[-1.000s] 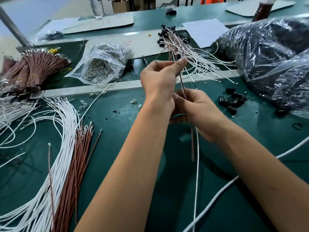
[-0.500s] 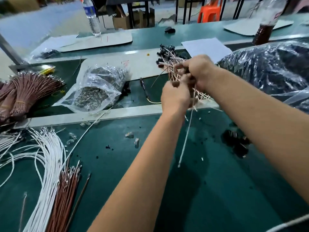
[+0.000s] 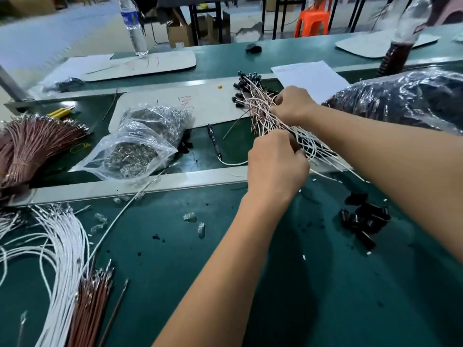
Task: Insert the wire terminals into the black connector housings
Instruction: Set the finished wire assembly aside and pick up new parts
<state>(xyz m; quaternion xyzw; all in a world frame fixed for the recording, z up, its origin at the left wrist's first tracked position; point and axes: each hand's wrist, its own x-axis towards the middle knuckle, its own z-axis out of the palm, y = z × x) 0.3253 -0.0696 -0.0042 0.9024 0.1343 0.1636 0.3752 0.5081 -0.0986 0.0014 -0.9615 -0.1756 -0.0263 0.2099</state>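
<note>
Both hands reaching forward to a pile of finished wire assemblies point(image 3: 260, 106) at the far edge of the green bench point(image 3: 300, 296). Right hand point(image 3: 294, 106) curled over the middle of the pile, fingers bent down among the thin white and pinkish wires, gripping or pressing them; exact hold hidden under the knuckles. Left hand point(image 3: 275, 164) just nearer, fingers curled round the trailing white wire ends, apparently clasping a few; fingertips out of sight, so precise pinch uncertain. Probably laying a completed piece onto the stack, or squaring the bundle so the black housings all face away.

Around the hands:
- Loose black connector housings point(image 3: 363, 221) heaped near the right forearm, within easy reach.
- Unassembled white wires point(image 3: 62, 246) and brown wires point(image 3: 92, 304) fanned at lower left, terminals pointing inward.
- Clear bag of metal parts point(image 3: 135, 149) beyond the raised strip.
- Bound brown wire bundle point(image 3: 32, 139) at far left.
- Large dark plastic bag point(image 3: 406, 98) at right.
</note>
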